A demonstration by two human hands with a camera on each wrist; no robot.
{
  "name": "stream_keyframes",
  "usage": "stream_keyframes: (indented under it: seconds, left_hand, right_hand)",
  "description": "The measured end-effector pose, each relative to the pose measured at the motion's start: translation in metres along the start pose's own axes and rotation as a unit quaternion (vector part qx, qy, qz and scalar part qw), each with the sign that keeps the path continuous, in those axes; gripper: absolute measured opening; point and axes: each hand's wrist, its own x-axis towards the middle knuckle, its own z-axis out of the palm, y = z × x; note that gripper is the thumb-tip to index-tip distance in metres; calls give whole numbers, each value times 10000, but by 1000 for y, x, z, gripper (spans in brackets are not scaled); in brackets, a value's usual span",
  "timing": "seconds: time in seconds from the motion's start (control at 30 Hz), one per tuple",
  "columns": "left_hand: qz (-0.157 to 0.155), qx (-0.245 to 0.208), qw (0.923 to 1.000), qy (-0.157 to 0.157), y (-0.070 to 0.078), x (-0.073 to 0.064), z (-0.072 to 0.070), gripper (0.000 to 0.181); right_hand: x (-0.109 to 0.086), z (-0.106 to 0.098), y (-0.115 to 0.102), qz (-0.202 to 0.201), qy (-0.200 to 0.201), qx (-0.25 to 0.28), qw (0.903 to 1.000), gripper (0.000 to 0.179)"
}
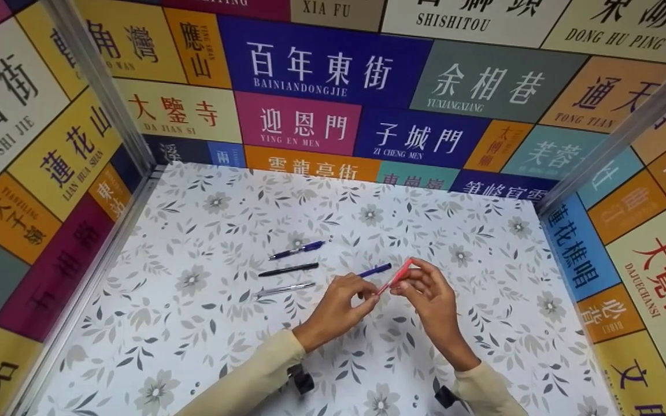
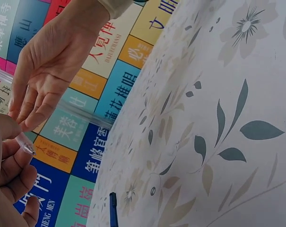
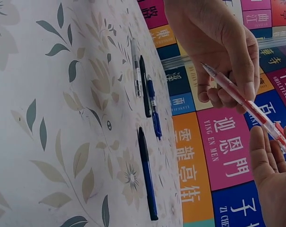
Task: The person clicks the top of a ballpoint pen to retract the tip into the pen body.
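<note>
Above the table, a red pen (image 1: 398, 274) with a clear barrel is held between both hands, tilted. My left hand (image 1: 341, 303) pinches its barrel near the writing end, and the pointed tip (image 2: 30, 149) sticks out past the fingers in the left wrist view. At the pen's other end, my right hand (image 1: 428, 294) holds the solid red part between thumb and fingers. A blue pen (image 1: 376, 270) lies on the table just behind the left hand, partly hidden by it in the head view; its whole length shows in the right wrist view.
Left of the hands, a dark blue click pen (image 1: 297, 250), a black pen (image 1: 288, 269) and a clear pen (image 1: 285, 289) lie roughly parallel on the flower-patterned table (image 1: 240, 346). Panels with coloured street-name signs (image 1: 321, 63) stand around the table, with metal posts (image 1: 116, 86) at the corners.
</note>
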Motion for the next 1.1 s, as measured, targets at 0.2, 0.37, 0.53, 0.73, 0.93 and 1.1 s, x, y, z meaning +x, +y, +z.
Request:
stream_keyframes:
  seconds: [0.2,0.37,0.53,0.73,0.93,1.1]
  left_hand:
    - [-8,-73,10000,-52,1,0,3,10]
    - [-28,-90,9999,-84,2,-1,4,9]
    - [-10,-121,9999,-66,3,-1,6,8]
    - [89,-371,9993,-22,2,-1,8,8]
    - [54,-624,9980,-55,1,-1,10,6]
    - [-119,-806,9966,-125,3,-2,10,7]
  right_hand:
    - [1,-1,1,-143,-116,15,9998,55]
    - [2,-1,1,-238,-196,17,9995,54]
    - [1,0,0,-295,-198,-41,9994,55]
    - [1,3,-1,-332,-213,-113,9992,56]
    - [1,4,-2,-405,-315,-264,9983,59]
    - [1,4,-2,-439,-391,-386,9975,60]
